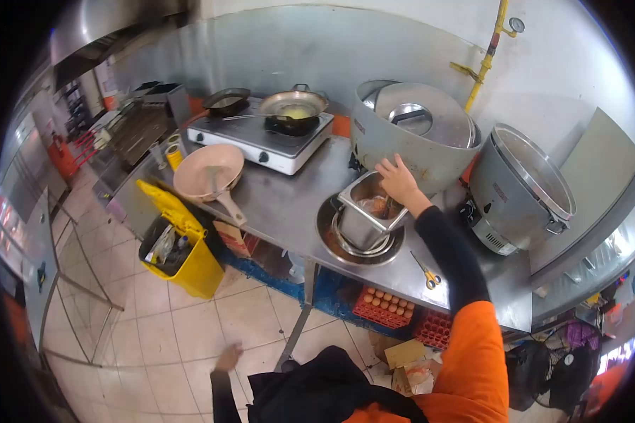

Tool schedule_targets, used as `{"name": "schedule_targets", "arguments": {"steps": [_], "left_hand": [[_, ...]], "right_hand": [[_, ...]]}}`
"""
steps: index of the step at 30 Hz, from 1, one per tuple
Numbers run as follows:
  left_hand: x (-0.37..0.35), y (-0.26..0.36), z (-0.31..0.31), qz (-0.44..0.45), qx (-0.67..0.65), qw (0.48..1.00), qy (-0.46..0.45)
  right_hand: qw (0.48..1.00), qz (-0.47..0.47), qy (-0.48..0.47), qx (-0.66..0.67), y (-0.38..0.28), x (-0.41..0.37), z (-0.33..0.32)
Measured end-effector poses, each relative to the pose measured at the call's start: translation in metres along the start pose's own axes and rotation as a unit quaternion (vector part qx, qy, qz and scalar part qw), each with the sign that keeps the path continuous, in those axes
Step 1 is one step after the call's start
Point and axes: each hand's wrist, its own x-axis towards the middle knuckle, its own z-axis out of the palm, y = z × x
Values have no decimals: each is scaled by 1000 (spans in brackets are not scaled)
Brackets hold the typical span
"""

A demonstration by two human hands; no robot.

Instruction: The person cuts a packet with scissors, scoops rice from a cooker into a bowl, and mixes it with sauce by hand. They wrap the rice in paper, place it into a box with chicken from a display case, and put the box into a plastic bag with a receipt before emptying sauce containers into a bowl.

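Note:
My right hand [398, 182] is at the upper right rim of a square steel container [363, 224], its fingers bent over the opening. Reddish-brown food [377, 206] shows inside, with what looks like a utensil below the hand; whether the fingers hold it is unclear. The container sits in steel bowls [331, 243] on the steel table [282, 218]. Orange-handled scissors [430, 278] lie to the right of the bowls. Down at the lower left, away from the table, hangs my left hand [228, 357], small and blurred, touching nothing visible.
Behind the bowls stands a large pot [416, 155], with a second cooker [518, 190] to its right. A gas stove [261, 137] bears pans. A beige pan [208, 173] overhangs the table's left edge, above a yellow bin [197, 271]. Eggs [388, 302] are on a lower shelf.

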Motion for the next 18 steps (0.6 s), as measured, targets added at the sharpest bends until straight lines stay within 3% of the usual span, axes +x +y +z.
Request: {"name": "schedule_targets", "arguments": {"steps": [1,2,4,5,7,8,12,13,17,18], "left_hand": [[52,70,-55,-72,-151,986,-17],[96,118,-94,-42,-130,990,-17],[168,211,-146,103,-127,986,14],[198,259,-166,171,-123,977,36],[245,342,-182,190,-195,961,48],[270,374,-183,209,-206,954,56],[357,452,-158,232,-199,952,29],[375,464,-151,216,-115,969,11],[397,493,-137,184,100,977,-44],[401,489,-132,221,59,973,-14]], "right_hand": [[996,-51,-18,-67,13,1,-6],[996,-48,-29,-68,25,-2,-13],[995,-70,-41,63,37,-22,-30],[994,-68,-53,68,40,-29,-38],[983,-16,-60,172,51,-32,-44],[982,-33,-10,187,53,-36,-30],[947,13,-3,320,58,-38,-18],[946,17,-7,324,57,-38,-10],[965,51,-106,234,41,-43,0],[969,67,-137,195,42,-42,-4]]}}
